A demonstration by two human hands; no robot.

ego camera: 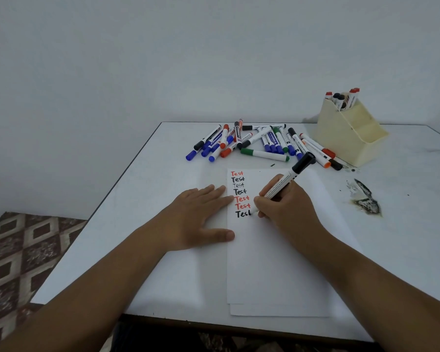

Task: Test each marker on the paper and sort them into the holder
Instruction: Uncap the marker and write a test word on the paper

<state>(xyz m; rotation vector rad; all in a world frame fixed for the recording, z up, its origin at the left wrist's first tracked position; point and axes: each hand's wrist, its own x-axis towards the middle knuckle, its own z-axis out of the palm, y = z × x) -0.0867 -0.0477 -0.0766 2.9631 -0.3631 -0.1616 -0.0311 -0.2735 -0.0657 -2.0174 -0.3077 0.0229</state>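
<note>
The white table (pixel 163 262) carries a sheet of paper (pixel 285 262) lying lengthwise away from the person, with a column of "Test" words in red and black. The left hand (pixel 201 214) lies flat, fingers spread, pressing the paper's left edge. The right hand (pixel 282 207) pinches a black marker (pixel 281 184), nib down-left on the unfinished last word, capped end slanting up-right. Beyond lie the loose markers (pixel 259 143), mostly pointing toward the person. A cream holder (pixel 348 138) stands right, with its markers half hidden.
</note>
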